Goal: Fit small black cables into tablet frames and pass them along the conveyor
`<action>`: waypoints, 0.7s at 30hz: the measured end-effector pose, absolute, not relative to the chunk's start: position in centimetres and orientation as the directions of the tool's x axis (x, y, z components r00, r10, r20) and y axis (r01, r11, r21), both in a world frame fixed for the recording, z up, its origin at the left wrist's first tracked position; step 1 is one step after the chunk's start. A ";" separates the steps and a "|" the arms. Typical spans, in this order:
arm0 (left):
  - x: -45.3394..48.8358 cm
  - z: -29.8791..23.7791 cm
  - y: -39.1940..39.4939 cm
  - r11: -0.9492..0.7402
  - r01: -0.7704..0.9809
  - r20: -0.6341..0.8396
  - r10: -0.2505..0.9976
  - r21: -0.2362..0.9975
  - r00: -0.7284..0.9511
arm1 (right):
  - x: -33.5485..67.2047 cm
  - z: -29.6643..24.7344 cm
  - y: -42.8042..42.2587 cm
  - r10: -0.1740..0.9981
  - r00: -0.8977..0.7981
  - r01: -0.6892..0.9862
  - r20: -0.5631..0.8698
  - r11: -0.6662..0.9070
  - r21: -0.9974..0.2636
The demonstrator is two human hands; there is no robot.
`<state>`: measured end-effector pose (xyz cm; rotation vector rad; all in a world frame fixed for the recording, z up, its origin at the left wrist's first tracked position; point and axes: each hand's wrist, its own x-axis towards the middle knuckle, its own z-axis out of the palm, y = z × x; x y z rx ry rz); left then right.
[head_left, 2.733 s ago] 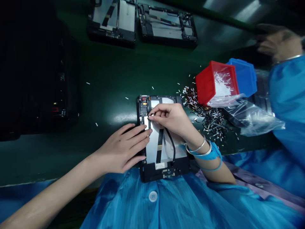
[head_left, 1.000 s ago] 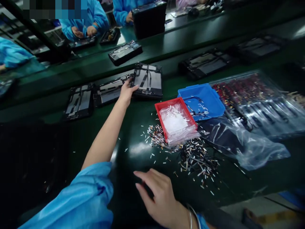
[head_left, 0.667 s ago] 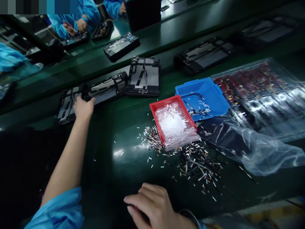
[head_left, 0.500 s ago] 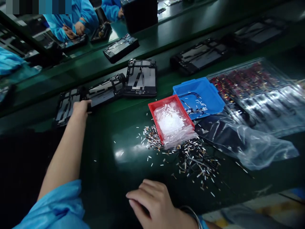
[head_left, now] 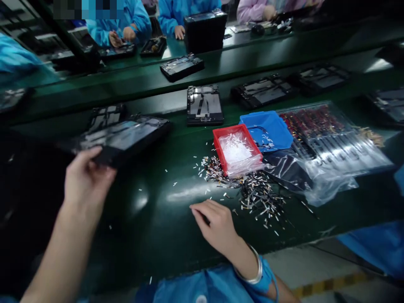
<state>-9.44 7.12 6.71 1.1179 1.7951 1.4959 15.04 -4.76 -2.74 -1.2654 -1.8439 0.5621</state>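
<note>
The left hand (head_left: 86, 179) is gripping the near corner of a black tablet frame (head_left: 126, 136), with the fingers curling shut around its edge. The frame is stretching away from the hand toward the far right over the green belt (head_left: 158, 214), at the left of the scene. It is showing blurred, so whether its far end is touching the belt cannot be told. Just beyond it, a second frame (head_left: 105, 114) is lying flat, and a third frame (head_left: 204, 105) is lying further right, near the middle of the belt. The right hand (head_left: 217, 225) is resting on the belt at the near edge, palm down. Its fingers are loosely bent and pointing left, and they are holding nothing that can be seen. A silver bangle (head_left: 254, 273) is circling its wrist above a blue cuff. Just to the right of that hand, a heap of small cable bits (head_left: 257, 195) is spreading over the belt, with white flecks scattering out to the left. A red bin (head_left: 220, 149) with a clear liner is standing at the far side of the heap, and a blue bin (head_left: 279, 130) is touching it on the right. Further right, a clear parts tray (head_left: 334, 134) is lying under a crumpled plastic bag (head_left: 328, 185). On the far belt, more frames and a black box (head_left: 205, 29) are sitting in front of people in blue coats (head_left: 186, 8).
</note>
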 end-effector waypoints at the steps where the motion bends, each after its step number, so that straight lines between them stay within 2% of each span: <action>1: -8.8 6.2 3.7 0.071 0.180 0.041 0.833 0.981 -0.551 | 15.1 -2.7 -4.7 0.910 -0.154 0.553 0.385 0.403 -0.729; 2: -8.1 5.4 0.3 0.172 0.005 -0.136 0.795 0.985 -0.592 | 15.2 -2.6 -4.7 0.906 -0.136 0.554 0.401 0.405 -0.727; 4: -6.4 3.4 -5.7 0.352 -0.250 -0.431 0.754 0.902 -0.496 | 15.4 -2.6 -4.5 0.908 -0.083 0.575 0.412 0.381 -0.724; 7: -4.3 0.6 -12.6 0.576 -0.456 -0.691 0.712 0.678 -0.128 | 15.6 -2.8 -4.4 0.921 -0.001 0.640 0.390 0.300 -0.707; 9: -3.8 -0.1 -15.6 0.719 -0.486 -0.729 0.650 0.498 0.215 | 15.5 -3.1 -4.6 0.935 0.009 0.698 0.353 0.247 -0.672; 10: -4.1 0.0 -16.5 0.782 -0.450 -0.696 0.605 0.431 0.386 | 15.4 -3.3 -4.7 0.943 -0.001 0.731 0.331 0.227 -0.643; 11: -4.6 0.3 -16.9 0.820 -0.395 -0.637 0.571 0.415 0.517 | 15.3 -3.4 -5.0 0.952 -0.019 0.764 0.306 0.211 -0.609; 12: -5.4 0.6 -16.8 0.810 -0.347 -0.569 0.581 0.473 0.582 | 15.2 -3.5 -5.4 0.959 -0.043 0.794 0.280 0.203 -0.574; 13: -6.4 0.9 -16.1 0.741 -0.306 -0.507 0.645 0.597 0.572 | 15.0 -3.5 -5.9 0.964 -0.067 0.815 0.256 0.200 -0.543; 14: -7.7 1.1 -14.8 0.605 -0.263 -0.436 0.754 0.752 0.491 | 14.9 -3.5 -6.5 0.968 -0.099 0.828 0.229 0.208 -0.521; 15: -8.9 1.0 -12.9 0.388 -0.191 -0.314 0.891 0.902 0.327 | 14.8 -3.4 -7.2 0.970 -0.142 0.831 0.198 0.226 -0.508; 16: -10.2 0.7 -10.6 0.171 -0.040 -0.167 0.981 0.984 0.097 | 14.7 -3.3 -8.0 0.968 -0.191 0.830 0.160 0.247 -0.501; 17: -11.3 0.2 -7.9 0.027 0.105 -0.018 0.996 0.994 -0.087 | 14.7 -3.1 -8.7 0.965 -0.237 0.828 0.117 0.263 -0.495; 18: -12.2 -0.5 -5.1 -0.057 0.205 0.096 0.978 0.977 -0.187 | 14.6 -2.8 -9.5 0.959 -0.276 0.830 0.067 0.272 -0.487; 19: -12.7 -1.2 -2.5 -0.088 0.235 0.149 0.956 0.968 -0.253 | 14.5 -2.6 -10.3 0.952 -0.305 0.834 0.013 0.274 -0.478; 21: -12.5 -2.3 1.8 -0.030 0.116 0.066 0.943 0.993 -0.325 | 14.2 -2.3 -11.6 0.943 -0.325 0.850 -0.074 0.257 -0.460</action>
